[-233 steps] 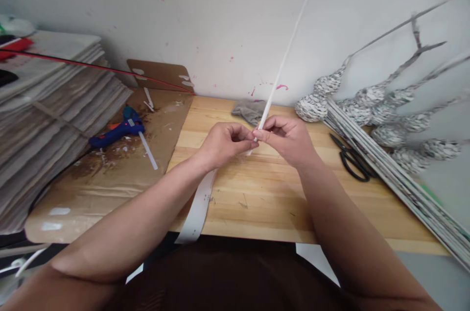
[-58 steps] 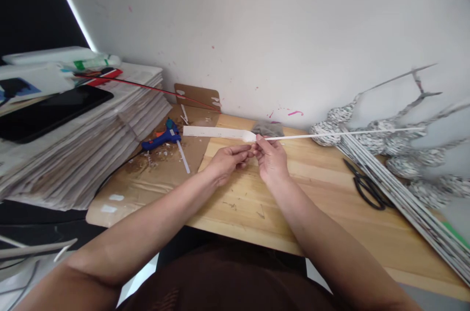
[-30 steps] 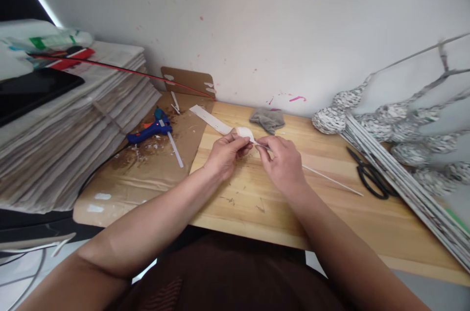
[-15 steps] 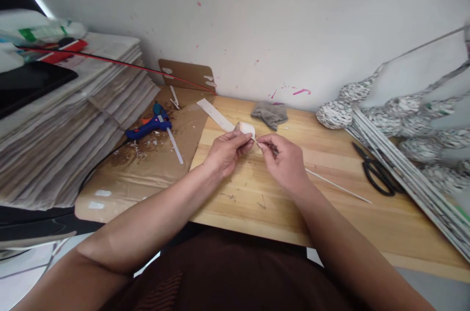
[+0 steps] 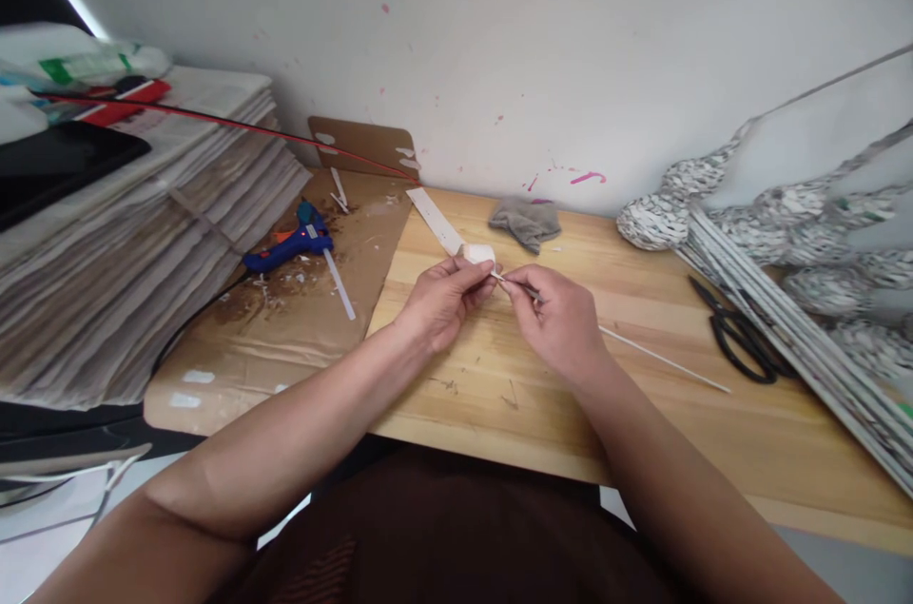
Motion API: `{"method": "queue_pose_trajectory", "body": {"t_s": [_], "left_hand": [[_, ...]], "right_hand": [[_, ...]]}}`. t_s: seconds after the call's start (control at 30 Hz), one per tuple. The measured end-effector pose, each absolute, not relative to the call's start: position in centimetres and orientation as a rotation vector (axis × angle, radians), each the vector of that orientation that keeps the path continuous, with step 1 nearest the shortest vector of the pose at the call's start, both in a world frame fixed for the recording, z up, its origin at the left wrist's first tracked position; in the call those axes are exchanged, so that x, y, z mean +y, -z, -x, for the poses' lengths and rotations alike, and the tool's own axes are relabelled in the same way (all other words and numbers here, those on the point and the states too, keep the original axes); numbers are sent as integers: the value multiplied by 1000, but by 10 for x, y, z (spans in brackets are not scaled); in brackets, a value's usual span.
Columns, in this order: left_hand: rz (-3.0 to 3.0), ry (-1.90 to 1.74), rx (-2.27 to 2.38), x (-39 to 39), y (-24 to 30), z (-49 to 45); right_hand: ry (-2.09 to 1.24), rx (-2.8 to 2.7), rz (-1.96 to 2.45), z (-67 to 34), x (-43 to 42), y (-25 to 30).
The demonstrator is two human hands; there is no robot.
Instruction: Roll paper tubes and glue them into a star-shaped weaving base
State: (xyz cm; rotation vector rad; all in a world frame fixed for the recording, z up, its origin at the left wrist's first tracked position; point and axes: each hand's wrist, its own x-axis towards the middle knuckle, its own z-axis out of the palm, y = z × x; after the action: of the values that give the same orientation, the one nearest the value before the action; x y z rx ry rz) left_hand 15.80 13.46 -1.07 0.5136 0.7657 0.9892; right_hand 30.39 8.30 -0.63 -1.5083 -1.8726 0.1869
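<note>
My left hand [image 5: 442,298] pinches a small white roll of paper [image 5: 479,254] at the end of a thin white stick [image 5: 663,359]. A flat white paper strip [image 5: 435,216] trails from the roll toward the back left of the table. My right hand [image 5: 560,319] is closed on the stick just right of the roll. The stick runs down to the right across the wooden table [image 5: 542,366].
A blue glue gun [image 5: 285,244] lies on brown cardboard [image 5: 285,319] at the left, beside a tall stack of newspapers [image 5: 128,233]. A grey rag [image 5: 526,222] lies by the wall. Black scissors [image 5: 738,338] and rolled newspaper sticks with coiled ends [image 5: 770,271] lie at the right.
The stick has swung from upright to level, then down onto the table. The loose strip has grown shorter and a white roll has built up at the stick's end.
</note>
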Motion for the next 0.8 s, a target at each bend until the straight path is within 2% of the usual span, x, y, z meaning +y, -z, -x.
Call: {"method": "queue_pose_trajectory", "body": {"t_s": [0.3, 0.8], "left_hand": [[-510, -1000, 753, 133, 11, -158], [-488, -983, 784, 135, 9, -158]], "right_hand": [[-94, -1886, 1523, -303, 81, 8], [-136, -1903, 1507, -302, 81, 8]]}}
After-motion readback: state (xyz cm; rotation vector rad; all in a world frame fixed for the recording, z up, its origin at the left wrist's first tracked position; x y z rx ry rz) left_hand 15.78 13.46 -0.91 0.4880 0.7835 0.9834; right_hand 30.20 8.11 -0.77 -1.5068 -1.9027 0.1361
